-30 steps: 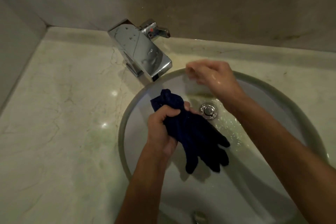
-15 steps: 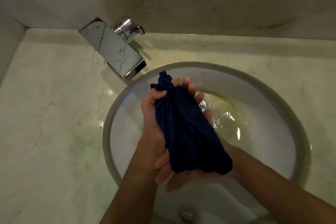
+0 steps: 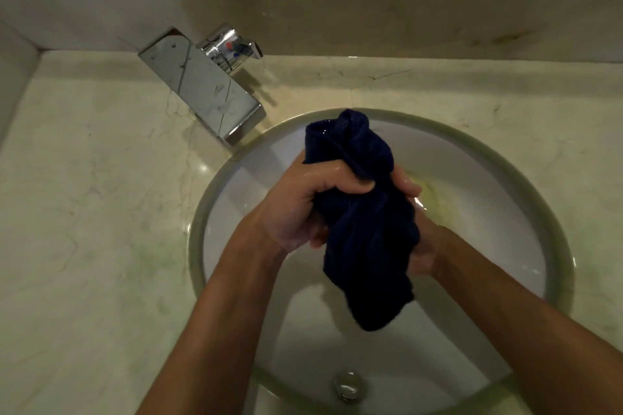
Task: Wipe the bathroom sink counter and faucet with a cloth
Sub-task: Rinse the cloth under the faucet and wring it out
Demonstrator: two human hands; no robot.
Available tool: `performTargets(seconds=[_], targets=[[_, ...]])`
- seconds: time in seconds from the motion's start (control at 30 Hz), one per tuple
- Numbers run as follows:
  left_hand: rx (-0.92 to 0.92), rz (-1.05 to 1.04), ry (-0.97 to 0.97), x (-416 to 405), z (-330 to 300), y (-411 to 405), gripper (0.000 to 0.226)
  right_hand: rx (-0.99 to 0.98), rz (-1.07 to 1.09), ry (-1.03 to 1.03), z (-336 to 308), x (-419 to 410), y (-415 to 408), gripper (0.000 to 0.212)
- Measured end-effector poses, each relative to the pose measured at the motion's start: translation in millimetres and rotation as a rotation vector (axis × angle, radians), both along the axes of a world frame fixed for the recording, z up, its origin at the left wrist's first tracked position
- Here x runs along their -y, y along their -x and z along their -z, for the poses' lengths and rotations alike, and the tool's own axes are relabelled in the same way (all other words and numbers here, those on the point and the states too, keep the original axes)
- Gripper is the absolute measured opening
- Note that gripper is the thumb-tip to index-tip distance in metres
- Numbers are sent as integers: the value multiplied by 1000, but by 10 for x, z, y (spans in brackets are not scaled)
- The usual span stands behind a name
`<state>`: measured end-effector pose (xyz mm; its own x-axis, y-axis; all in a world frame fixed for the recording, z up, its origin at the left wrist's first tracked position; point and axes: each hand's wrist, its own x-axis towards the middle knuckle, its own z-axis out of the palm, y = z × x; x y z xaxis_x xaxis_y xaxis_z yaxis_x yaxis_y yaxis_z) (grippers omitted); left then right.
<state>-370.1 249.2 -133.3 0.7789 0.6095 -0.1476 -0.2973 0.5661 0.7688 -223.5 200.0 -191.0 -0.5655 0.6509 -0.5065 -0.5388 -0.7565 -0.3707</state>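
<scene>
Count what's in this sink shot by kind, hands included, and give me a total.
Hands: 2, left hand and right hand, both gripping the cloth
Cloths: 1, dark blue cloth
Faucets: 1, chrome faucet
Sink basins: 1, sink
Total: 5

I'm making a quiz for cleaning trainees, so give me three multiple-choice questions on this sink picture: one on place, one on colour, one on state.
1. Where is the cloth?
A. Over the basin
B. On the counter
C. Draped on the faucet

2. What colour is the cloth?
A. White
B. Dark blue
C. Yellow

3. How is the cloth held?
A. Lying loose
B. By one hand
C. Gripped by both hands

Answers:
1 A, it hangs above the sink basin.
2 B, it is navy.
3 C, left hand and right hand both clutch it.
</scene>
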Motion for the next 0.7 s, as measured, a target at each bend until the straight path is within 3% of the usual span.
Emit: performTargets(seconds=[0.1,0.2,0.3,0.37,0.47,0.5,0.57,0.63,0.7], targets=[[128,56,39,24,4,-10,21,-133,5,-95,-120,-2,34,39],[233,82,99,26,61,-9,25,-238,127,-272,-96,108,-11,46],[350,2,216,48,125,-13,22,-320,-99,-348,-25,166,51,52],[403,-134,320,51,219,15,26,-423,-252,-297,11,211,70,49],[363,-224,380,18,338,72,35,-544,-314,-140,-79,366,88,47],[270,-252,368,15,361,79,29,-495,-308,-84,-118,401,79,47],[-92,-332,319,11,410,62,11,-209,-282,6,-193,421,69,48],[-514,-428,246,36,579,-22,8,288,-320,-11,-198,381,110,42],[-824,-509,150,89,742,-155,7,864,-409,-146,-69,351,161,24]])
